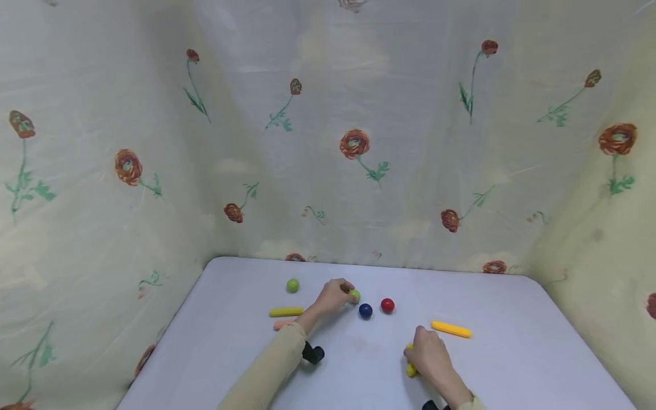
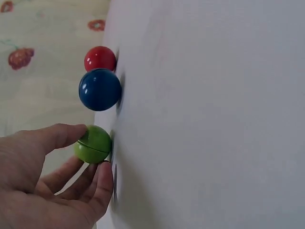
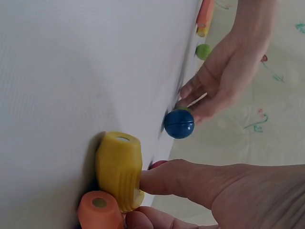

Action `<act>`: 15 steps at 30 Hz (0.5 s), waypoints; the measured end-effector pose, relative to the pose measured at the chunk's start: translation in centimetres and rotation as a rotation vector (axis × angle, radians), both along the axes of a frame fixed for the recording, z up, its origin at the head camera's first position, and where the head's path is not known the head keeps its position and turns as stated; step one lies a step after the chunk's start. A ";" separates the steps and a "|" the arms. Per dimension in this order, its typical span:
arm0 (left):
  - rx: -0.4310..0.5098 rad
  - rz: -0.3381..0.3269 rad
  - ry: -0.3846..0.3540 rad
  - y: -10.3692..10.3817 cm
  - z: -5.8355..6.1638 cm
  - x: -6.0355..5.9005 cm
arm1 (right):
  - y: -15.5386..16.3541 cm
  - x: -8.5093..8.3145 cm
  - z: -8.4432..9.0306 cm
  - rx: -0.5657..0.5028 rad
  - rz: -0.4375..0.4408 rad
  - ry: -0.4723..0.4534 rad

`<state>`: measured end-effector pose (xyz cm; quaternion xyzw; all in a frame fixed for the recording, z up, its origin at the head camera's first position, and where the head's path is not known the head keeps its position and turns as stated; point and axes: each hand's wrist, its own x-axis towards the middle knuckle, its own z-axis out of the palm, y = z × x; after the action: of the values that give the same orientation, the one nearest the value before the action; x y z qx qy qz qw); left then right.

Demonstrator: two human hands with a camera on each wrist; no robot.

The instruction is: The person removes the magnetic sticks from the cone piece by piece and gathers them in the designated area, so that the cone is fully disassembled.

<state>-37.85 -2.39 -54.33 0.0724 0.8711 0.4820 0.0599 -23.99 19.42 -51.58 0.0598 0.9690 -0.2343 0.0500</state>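
A green ball [image 2: 93, 144] is pinched between thumb and fingertips of the left hand [image 1: 333, 296] on the worktop [image 1: 512, 353], just beside a blue ball [image 2: 100, 89]. A yellow peg [image 3: 119, 169] and an orange peg [image 3: 100, 210] are gripped by the right hand [image 1: 429, 356].

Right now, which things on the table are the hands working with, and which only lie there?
In hand:
- green ball, pinched by the left hand
- short yellow stick and orange stick, touched by the right hand

Lying about:
- blue ball
- red ball
- second green ball
- long yellow stick
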 end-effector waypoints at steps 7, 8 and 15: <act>0.004 -0.063 -0.043 0.9 0.1 -0.9 | -0.9 -0.1 0.0 0.003 0.010 -0.015; 0.005 -0.069 -0.041 1.0 0.2 -0.9 | -1.0 -0.1 0.0 0.003 0.011 -0.014; 0.000 -0.088 -0.036 1.5 0.5 -0.8 | -1.0 -0.2 0.1 -0.002 0.016 0.010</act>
<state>-38.64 -0.88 -53.81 0.1023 0.8658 0.4802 0.0966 -24.21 18.44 -51.48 0.0509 0.9694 -0.2353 0.0470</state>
